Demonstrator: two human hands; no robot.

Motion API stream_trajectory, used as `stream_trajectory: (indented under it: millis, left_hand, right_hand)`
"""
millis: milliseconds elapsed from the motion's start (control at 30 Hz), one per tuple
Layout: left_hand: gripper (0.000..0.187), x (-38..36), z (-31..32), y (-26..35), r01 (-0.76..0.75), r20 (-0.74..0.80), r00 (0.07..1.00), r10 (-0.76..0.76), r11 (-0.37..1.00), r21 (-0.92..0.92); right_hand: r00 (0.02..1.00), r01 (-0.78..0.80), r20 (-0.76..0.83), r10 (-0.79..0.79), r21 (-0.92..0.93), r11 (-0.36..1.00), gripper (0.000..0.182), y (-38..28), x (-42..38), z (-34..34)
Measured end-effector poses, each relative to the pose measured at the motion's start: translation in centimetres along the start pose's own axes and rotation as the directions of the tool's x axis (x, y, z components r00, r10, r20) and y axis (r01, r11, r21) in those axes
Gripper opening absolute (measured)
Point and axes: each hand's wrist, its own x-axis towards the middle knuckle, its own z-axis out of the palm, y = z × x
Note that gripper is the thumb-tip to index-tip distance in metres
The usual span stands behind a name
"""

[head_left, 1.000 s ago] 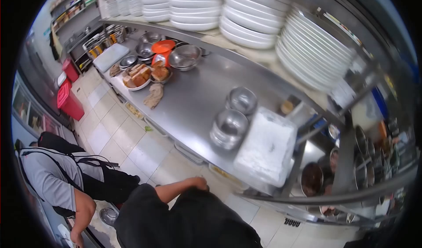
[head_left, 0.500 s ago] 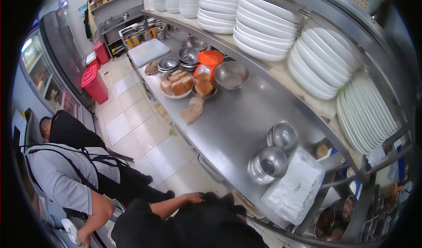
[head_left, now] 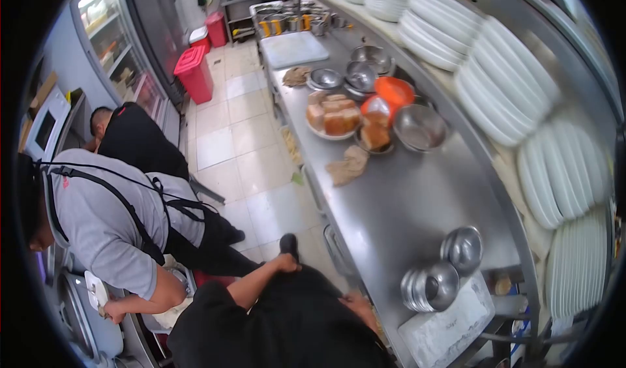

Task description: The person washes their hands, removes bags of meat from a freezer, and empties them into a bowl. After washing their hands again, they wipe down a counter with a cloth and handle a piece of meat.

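My left hand (head_left: 285, 264) is closed on the edge of the black cloth at my front, which looks like an apron (head_left: 306, 303). On the other side of that cloth, my right hand (head_left: 355, 304) grips its edge close to the steel counter (head_left: 417, 198); some of its fingers are hidden. Nearest to my right hand on the counter are stacked metal bowls (head_left: 430, 286) and a whitish, frosty-looking slab or tray (head_left: 450, 329).
Slabs of browned meat (head_left: 336, 117) fill a plate beside a crumpled brown cloth (head_left: 347, 166) and an orange bowl (head_left: 395, 91). White plates (head_left: 508, 81) line the shelf at right. To my left, a person in grey (head_left: 107, 205) holds something white; another person in black (head_left: 143, 140) bends beyond.
My view has swung left, so the counter and plates appear farther right. More of my right hand and forearm shows now. Both hands stay at the black cloth.
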Motion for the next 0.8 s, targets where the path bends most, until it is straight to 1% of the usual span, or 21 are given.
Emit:
stream_trajectory:
  millis: [33, 67, 133, 200, 233, 267, 333, 367, 400, 433, 500, 533, 567, 633, 667, 700, 767, 800]
  left_hand:
    - [0.056, 0.7, -1.0, -1.5, 0.028, -0.03, 0.999, -0.03, 0.998, -0.061]
    - [0.055, 1.7, -1.8, -3.3, 0.035, -0.04, 0.998, -0.037, 0.998, -0.058]
    - [0.055, 4.5, -3.6, -6.6, 0.034, -0.062, 0.997, -0.037, 0.998, -0.056]
    - [0.052, 6.6, -5.8, -10.0, 0.075, -0.043, 0.996, -0.078, 0.994, -0.074]
    - [0.051, 7.7, -6.7, -11.5, 0.097, -0.031, 0.994, -0.1, 0.992, -0.082]
    - [0.05, 9.3, -7.3, -13.1, 0.087, -0.034, 0.995, -0.089, 0.995, -0.058]
    - [0.049, 12.2, -9.4, -15.6, 0.07, -0.051, 0.996, -0.07, 0.998, 0.008]
    - [0.049, 12.8, -11.5, -16.2, 0.104, -0.097, 0.989, -0.109, 0.993, -0.058]
    - [0.049, 13.2, -13.7, -16.5, 0.13, -0.14, 0.979, -0.147, 0.984, -0.124]
    - [0.049, 13.4, -16.2, -16.2, 0.152, -0.176, 0.967, -0.186, 0.97, -0.188]
    - [0.049, 13.4, -22.2, -15.5, 0.111, -0.342, 0.911, -0.231, 0.935, -0.336]
    - [0.049, 13.7, -25.3, -15.0, 0.054, -0.425, 0.876, -0.229, 0.921, -0.385]
    - [0.049, 14.1, -28.4, -14.5, -0.01, -0.506, 0.831, -0.229, 0.905, -0.426]
    - [0.052, 14.5, -34.5, -12.9, -0.147, -0.701, 0.681, -0.213, 0.897, -0.416]
    - [0.054, 13.8, -38.1, -11.5, -0.182, -0.718, 0.665, -0.205, 0.888, -0.421]
    - [0.057, 13.2, -41.6, -10.0, -0.215, -0.734, 0.649, -0.198, 0.878, -0.427]
    - [0.052, 13.7, -47.8, -7.9, -0.315, -0.848, 0.508, -0.149, 0.885, -0.344]
    - [0.049, 14.3, -50.8, -7.2, -0.374, -0.889, 0.448, -0.094, 0.883, -0.282]
  right_hand:
    - [1.0, 0.016, 0.015, -0.018, 0.109, 0.994, 0.048, -3.7, 0.6, -1.1]
    - [0.999, 0.03, 0.021, -0.036, 0.218, 0.975, 0.048, -7.7, 1.4, -2.4]
    - [0.982, 0.19, -0.019, -0.19, 0.201, 0.961, 0.047, -13.2, 5.5, -3.4]
    - [0.947, 0.321, -0.051, -0.317, 0.169, 0.932, 0.045, -18.9, 9.8, -3.9]
    - [0.928, 0.372, -0.062, -0.367, 0.148, 0.916, 0.044, -21.7, 12.0, -4.0]
    - [0.906, 0.422, -0.07, -0.416, 0.13, 0.897, 0.042, -24.5, 14.0, -4.0]
    - [0.89, 0.455, -0.049, -0.453, 0.072, 0.887, 0.036, -31.4, 16.2, -5.2]
    - [0.88, 0.475, -0.044, -0.474, 0.045, 0.879, 0.033, -34.7, 16.9, -5.9]
    - [0.857, 0.511, -0.09, -0.507, 0.03, 0.859, 0.024, -37.2, 17.5, -6.3]
    - [0.862, 0.505, -0.095, -0.498, 0.066, 0.861, 0.022, -38.3, 18.7, -6.6]
    - [0.873, 0.486, -0.115, -0.474, 0.142, 0.862, 0.02, -39.8, 20.8, -7.2]
    - [0.861, 0.502, -0.151, -0.485, 0.101, 0.859, 0.017, -40.9, 21.0, -7.9]
    - [0.881, 0.466, -0.154, -0.447, 0.134, 0.874, 0.016, -41.3, 21.8, -8.2]
    - [0.916, 0.396, -0.155, -0.37, 0.199, 0.897, 0.015, -41.3, 23.2, -8.9]
    - [0.898, 0.428, -0.222, -0.381, 0.231, 0.874, 0.015, -41.3, 24.1, -9.1]
    - [0.895, 0.426, -0.233, -0.379, 0.201, 0.882, 0.015, -42.0, 24.6, -9.7]
    - [0.889, 0.426, -0.251, -0.383, 0.148, 0.892, 0.016, -44.0, 25.4, -11.3]
    - [0.868, 0.465, -0.264, -0.42, 0.141, 0.874, 0.017, -44.7, 26.3, -11.9]
